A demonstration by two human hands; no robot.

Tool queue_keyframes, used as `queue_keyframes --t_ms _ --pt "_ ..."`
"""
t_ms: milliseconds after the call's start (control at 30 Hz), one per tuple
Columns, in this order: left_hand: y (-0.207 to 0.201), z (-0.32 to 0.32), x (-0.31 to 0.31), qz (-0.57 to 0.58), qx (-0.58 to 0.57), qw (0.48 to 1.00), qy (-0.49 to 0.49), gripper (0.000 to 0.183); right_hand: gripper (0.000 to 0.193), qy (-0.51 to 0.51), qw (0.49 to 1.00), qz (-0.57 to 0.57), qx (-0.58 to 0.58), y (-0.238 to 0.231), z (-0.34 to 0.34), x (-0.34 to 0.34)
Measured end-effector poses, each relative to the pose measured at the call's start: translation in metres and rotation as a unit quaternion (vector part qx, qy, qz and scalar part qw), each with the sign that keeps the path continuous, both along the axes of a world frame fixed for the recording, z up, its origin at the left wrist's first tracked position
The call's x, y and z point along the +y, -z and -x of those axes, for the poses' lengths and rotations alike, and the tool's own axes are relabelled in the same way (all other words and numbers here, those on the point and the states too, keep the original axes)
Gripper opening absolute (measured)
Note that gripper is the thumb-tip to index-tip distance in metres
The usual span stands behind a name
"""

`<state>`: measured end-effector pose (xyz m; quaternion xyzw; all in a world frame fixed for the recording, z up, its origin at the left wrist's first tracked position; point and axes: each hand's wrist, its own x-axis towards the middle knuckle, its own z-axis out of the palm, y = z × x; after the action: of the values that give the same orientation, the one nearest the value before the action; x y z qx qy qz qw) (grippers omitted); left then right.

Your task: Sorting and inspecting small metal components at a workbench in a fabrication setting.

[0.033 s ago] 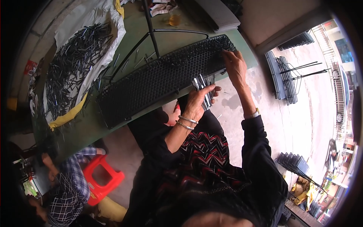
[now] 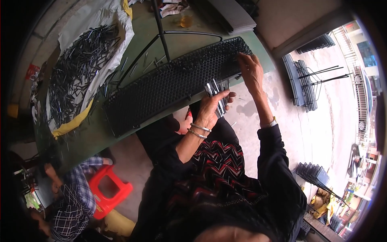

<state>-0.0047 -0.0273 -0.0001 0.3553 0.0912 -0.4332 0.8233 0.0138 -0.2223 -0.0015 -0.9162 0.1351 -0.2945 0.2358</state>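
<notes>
My left hand [image 2: 209, 109] is closed round a bundle of thin metal rods [image 2: 221, 104], just off the near edge of a long black panel [image 2: 157, 94]. The panel is full of small round holes and lies slantwise on the green table [image 2: 76, 151]. At its right end, black pieces crowd the holes. My right hand [image 2: 250, 72] has its fingers pinched together over that end; what they hold, if anything, is too small to make out. Several loose rods [image 2: 146, 58] are scattered on the table behind the panel.
On the left, a white sack [image 2: 121, 38] lies spread under a heap of dark rods [image 2: 78, 74]. A black bar frame [image 2: 159, 30] rises behind the panel. Grey sheets [image 2: 238, 20] are stacked at the back. Another person [image 2: 74, 201] sits lower left, near a red stool [image 2: 107, 189].
My right hand has turned and shifted very slightly at the panel's right end. My left hand keeps the rods in the same place.
</notes>
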Motion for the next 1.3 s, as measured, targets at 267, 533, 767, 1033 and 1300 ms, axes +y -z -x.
queue_keyframes --t_ms 267,533,767,1033,1300 --pt "0.006 -0.001 -0.002 -0.01 -0.013 1.0 0.005 0.021 0.025 -0.192 0.893 -0.342 0.223 -0.047 0.044 0.026" --pt "0.004 0.003 -0.005 -0.037 -0.041 0.998 0.022 0.021 0.018 -0.22 0.872 -0.339 0.277 -0.056 0.046 0.023" --pt "0.003 0.002 -0.006 -0.045 -0.044 0.998 0.022 0.02 0.018 -0.208 0.866 -0.371 0.263 -0.053 0.047 0.024" --pt "0.005 0.002 -0.006 -0.068 -0.047 0.996 0.012 0.016 0.018 -0.18 0.858 -0.418 0.238 -0.055 0.048 0.028" --pt "-0.002 0.004 -0.009 -0.083 -0.065 0.994 -0.023 0.013 0.016 -0.198 0.868 -0.394 0.229 -0.043 0.047 0.027"
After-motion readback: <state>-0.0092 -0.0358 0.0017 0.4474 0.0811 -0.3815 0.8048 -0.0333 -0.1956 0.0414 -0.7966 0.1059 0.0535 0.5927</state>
